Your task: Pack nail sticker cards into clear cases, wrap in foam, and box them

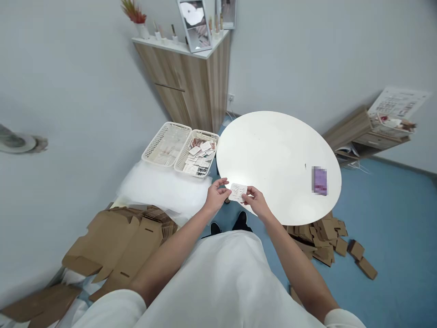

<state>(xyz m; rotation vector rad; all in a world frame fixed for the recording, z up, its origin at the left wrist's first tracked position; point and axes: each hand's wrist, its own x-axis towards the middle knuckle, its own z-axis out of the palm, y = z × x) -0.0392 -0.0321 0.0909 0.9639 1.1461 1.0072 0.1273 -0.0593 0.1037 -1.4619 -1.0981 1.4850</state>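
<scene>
Looks like a packing corner in a small shop or office: flattened cardboard boxes [112,237], a plastic basket [189,174] of small cards [205,146], translucent sheets [164,184], a white desk [266,159], a wood-grain cabinet [186,77] displaying framed pictures [198,36].

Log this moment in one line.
left hand: at edge of white card | right hand: gripping it | round table: purple item on top | two baskets: left of table

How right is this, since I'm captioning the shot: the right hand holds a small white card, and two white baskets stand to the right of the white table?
Not quite: the two white baskets stand to the left of the white table, as the head view shows. The right hand does hold a small white card.
</scene>
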